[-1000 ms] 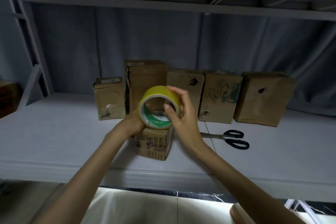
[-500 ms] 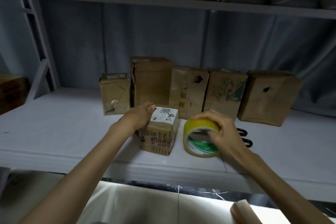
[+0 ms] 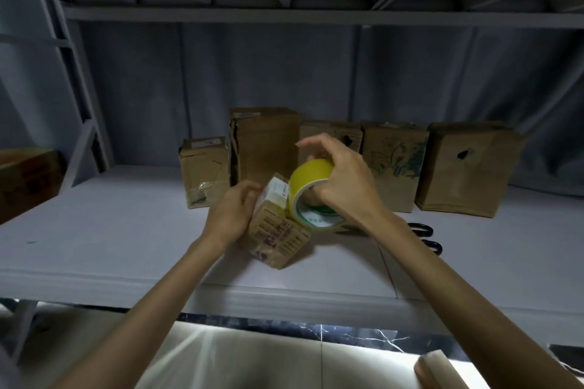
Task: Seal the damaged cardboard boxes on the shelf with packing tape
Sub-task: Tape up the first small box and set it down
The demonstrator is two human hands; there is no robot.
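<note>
left hand (image 3: 232, 215): grips small box (image 3: 278, 227), tilted on the shelf (image 3: 110, 230) to expose its seam
right hand (image 3: 339, 181): fingers hooked through tape roll (image 3: 311, 196), touching box, likely to start a strip

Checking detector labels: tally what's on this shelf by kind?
Cardboard boxes: 6, a back row of five plus the small box that the left hand holds
Tape roll, in the right hand: 1
Scissors: 1
Total: 8
</note>
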